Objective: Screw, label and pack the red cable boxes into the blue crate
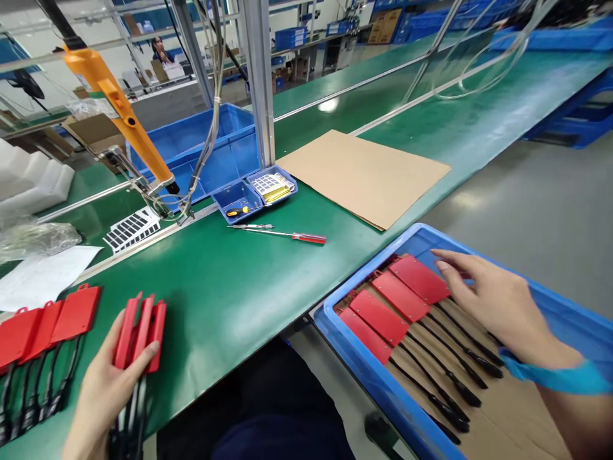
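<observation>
My left hand [112, 377] is closed around three flat red plastic cases [140, 338] held on edge side by side, their black cables hanging down. Left of it, more red cases [76, 313] with black cables lie on the green bench. Above a blue bin [368, 275] on the right hovers my right hand [493, 300], thumb and fingers apart, holding nothing. Just beside its fingertips is a row of red cases [402, 294] in the bin, overlapping on cardboard, with black cables [454, 383] stretched toward me. A blue band [555, 374] circles my right wrist.
A cardboard sheet [364, 172] lies on the green bench [230, 287]. Nearby are a red-handled screwdriver [309, 238] and small blue trays [234, 195]. An orange electric screwdriver [124, 121] hangs at the left, by label sheets [131, 229]. A person [161, 51] sits far back.
</observation>
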### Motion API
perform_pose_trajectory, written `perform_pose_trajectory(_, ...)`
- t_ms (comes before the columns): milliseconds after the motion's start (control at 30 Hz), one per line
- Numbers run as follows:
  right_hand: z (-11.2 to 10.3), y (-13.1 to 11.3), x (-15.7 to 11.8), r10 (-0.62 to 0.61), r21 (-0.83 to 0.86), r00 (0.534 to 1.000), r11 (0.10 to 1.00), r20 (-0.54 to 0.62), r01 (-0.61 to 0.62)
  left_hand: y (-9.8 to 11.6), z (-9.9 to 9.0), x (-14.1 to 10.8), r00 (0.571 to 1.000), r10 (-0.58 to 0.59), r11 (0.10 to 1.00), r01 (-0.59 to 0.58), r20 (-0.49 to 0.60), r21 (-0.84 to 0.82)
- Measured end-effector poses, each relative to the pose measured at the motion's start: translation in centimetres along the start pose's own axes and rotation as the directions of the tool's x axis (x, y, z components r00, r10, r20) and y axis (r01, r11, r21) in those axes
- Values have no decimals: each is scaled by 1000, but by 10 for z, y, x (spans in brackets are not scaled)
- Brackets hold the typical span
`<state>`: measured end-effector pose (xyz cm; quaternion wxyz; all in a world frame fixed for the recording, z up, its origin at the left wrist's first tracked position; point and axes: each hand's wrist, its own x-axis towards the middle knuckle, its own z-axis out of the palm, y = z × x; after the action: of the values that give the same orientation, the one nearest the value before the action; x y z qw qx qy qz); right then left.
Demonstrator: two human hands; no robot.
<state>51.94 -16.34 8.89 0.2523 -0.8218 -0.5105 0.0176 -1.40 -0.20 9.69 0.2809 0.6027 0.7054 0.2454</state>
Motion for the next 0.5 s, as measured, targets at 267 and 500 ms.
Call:
perform_pose_trajectory(267,11,-152,-38,-792,222,602,609,107,761,101,87,-49,610,366,587,435,703,-682)
perform_pose_trajectory(500,36,-154,-85,-784,152,620,611,-23,777,122,125,-82,96,566,620,604,819,-500)
